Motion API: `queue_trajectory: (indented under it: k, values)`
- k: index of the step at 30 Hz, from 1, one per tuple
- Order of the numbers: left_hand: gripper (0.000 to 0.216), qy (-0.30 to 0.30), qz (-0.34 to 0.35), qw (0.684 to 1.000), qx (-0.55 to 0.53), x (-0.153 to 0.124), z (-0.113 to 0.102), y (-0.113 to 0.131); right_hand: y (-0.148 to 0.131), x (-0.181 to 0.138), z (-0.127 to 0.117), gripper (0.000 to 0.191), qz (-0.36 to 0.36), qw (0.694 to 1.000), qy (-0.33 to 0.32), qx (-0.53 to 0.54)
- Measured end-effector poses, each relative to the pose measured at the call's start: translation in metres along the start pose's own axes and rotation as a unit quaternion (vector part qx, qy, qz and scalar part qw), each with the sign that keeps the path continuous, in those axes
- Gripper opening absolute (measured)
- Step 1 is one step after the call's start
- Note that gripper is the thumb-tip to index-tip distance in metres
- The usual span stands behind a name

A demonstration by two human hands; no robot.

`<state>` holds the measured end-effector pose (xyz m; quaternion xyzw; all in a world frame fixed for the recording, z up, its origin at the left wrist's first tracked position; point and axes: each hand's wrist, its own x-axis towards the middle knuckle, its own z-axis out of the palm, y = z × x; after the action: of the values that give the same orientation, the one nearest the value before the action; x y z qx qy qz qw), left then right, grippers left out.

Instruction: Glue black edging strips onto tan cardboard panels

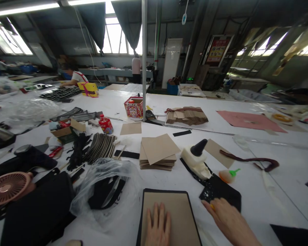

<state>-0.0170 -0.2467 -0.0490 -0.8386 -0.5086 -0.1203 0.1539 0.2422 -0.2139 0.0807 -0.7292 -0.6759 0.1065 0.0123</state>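
Note:
My left hand (157, 225) lies flat with fingers stretched out on a tan cardboard panel (169, 205) that sits on a black-edged backing at the near table edge. My right hand (227, 218) rests to the right of the panel, its fingertips touching a black perforated piece (220, 193); a small yellow thing shows at the fingertips, and the fingers look loosely extended. A cream glue bottle with a black nozzle (196, 159) lies just beyond the black piece. A stack of tan cardboard sheets (157, 152) stands behind the panel.
A clear plastic bag (105, 184) with dark parts, black fabric and a pink fan (7, 188) crowd the left. A small orange bottle with green cap (228, 175), a brown strap (251, 160), a pink sheet (248, 120) and a metal pole (144, 61) lie farther out. People work at distant tables.

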Motion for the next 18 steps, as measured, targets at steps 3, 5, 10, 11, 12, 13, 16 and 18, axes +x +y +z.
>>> queue_trajectory:
  k: [3,5,10,11,12,13,16,18]
  values:
    - [0.042,0.042,0.039,0.998,0.009,0.004,-0.006,-0.008,-0.001,0.013,-0.045,0.028,-0.005,0.999,0.035,-0.009]
    - [0.041,0.075,0.061,0.995,0.005,0.007,-0.01,-0.013,-0.015,0.02,-0.07,0.037,-0.019,0.998,0.023,0.059]
    - [0.04,0.1,0.055,0.993,-0.001,0.012,-0.014,-0.016,-0.08,0.032,-0.085,0.016,-0.143,0.932,-0.059,0.327]
    - [0.042,0.097,0.059,0.994,-0.001,0.011,-0.014,-0.016,-0.094,0.034,-0.08,0.011,-0.154,0.918,-0.068,0.359]
    - [0.043,0.094,0.062,0.994,-0.002,0.011,-0.013,-0.016,-0.107,0.036,-0.074,0.008,-0.166,0.906,-0.075,0.382]
    - [0.044,0.092,0.062,0.994,-0.003,0.01,-0.012,-0.015,-0.119,0.039,-0.067,0.007,-0.179,0.898,-0.079,0.395]
    - [0.04,0.107,0.057,0.993,-0.008,0.01,-0.01,-0.014,-0.148,0.044,-0.049,0.009,-0.215,0.887,-0.09,0.398]
    - [0.038,0.12,0.049,0.992,-0.01,0.011,-0.01,-0.012,-0.159,0.047,-0.042,0.011,-0.239,0.886,-0.103,0.385]
